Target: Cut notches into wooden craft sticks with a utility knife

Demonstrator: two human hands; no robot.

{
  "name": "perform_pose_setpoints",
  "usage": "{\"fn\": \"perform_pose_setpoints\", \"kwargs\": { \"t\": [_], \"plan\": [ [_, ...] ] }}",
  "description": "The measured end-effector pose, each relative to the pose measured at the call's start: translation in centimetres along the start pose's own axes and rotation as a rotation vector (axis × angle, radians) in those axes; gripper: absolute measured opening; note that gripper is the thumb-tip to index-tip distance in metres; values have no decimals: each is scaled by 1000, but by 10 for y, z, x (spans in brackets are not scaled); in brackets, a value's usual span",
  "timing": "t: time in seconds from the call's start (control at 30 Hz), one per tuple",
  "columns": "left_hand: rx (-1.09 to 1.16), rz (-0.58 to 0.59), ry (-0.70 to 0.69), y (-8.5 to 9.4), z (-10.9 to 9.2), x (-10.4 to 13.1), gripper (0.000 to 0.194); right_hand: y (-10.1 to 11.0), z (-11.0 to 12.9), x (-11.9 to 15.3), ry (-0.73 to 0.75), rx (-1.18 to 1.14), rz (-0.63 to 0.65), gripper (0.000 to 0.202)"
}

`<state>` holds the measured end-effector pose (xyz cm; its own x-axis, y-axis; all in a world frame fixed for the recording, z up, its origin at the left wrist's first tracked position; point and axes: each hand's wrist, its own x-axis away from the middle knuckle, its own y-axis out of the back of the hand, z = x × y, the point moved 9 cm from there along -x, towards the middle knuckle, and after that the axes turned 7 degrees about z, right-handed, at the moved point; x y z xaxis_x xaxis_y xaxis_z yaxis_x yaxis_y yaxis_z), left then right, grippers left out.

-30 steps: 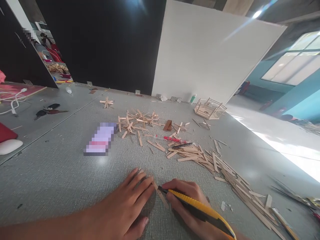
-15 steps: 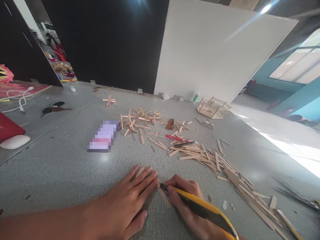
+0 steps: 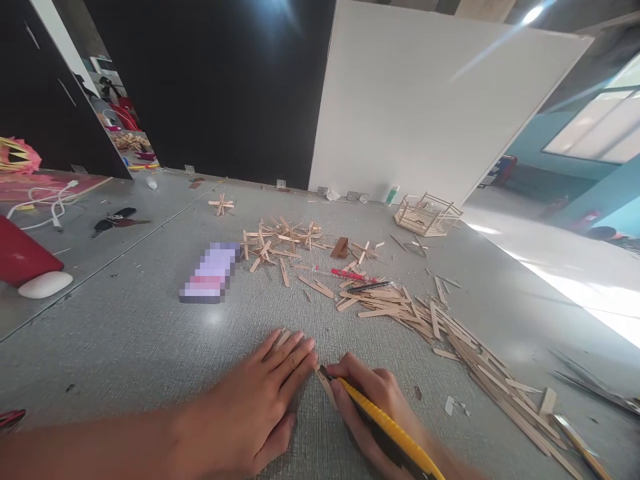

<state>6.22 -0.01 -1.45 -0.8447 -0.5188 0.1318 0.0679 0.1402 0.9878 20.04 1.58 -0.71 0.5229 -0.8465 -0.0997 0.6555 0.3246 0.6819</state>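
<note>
My left hand [image 3: 270, 393] lies flat on the grey textured tabletop, its fingers stretched out over a wooden craft stick [image 3: 283, 339]. One piece of wood [image 3: 326, 387] shows between my two hands, close under the blade; whether it is the same stick is hidden by the fingers. In my right hand [image 3: 383, 400] is a yellow and black utility knife [image 3: 393, 433], gripped along its handle. Its dark tip meets the wood just right of my left fingertips. The fingers of the right hand are closed around the handle.
Loose craft sticks [image 3: 470, 353] stretch along the right, with a pen [image 3: 370, 287] and a red pen [image 3: 353, 275] beside them. Glued stick pieces [image 3: 280, 237] lie ahead. A stick frame [image 3: 429, 215] stands at the back. A blurred-out purple rectangle [image 3: 210, 273] lies left of centre.
The knife handle has swung slightly left and lower, and the wood under its tip shows less. My left hand stays pressed in place. The whole view has shifted a little.
</note>
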Motion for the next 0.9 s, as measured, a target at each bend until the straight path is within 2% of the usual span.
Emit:
{"fn": "perform_pose_setpoints", "kwargs": {
  "t": [0.2,0.53,0.67,0.8,0.9],
  "plan": [
    [-2,19,5,2,-1,-1,75,0,3,0,3,44,52,17],
    [23,77,41,-3,0,-2,73,2,7,4,23,103,64,16],
    [17,46,26,-5,1,-2,75,5,7,5,-1,111,44,16],
    [18,-10,-2,-7,2,0,78,4,7,6,-9,22,57,19],
    [23,-40,-14,-6,2,2,80,11,3,6,-32,-76,-16,24]
  ]
}}
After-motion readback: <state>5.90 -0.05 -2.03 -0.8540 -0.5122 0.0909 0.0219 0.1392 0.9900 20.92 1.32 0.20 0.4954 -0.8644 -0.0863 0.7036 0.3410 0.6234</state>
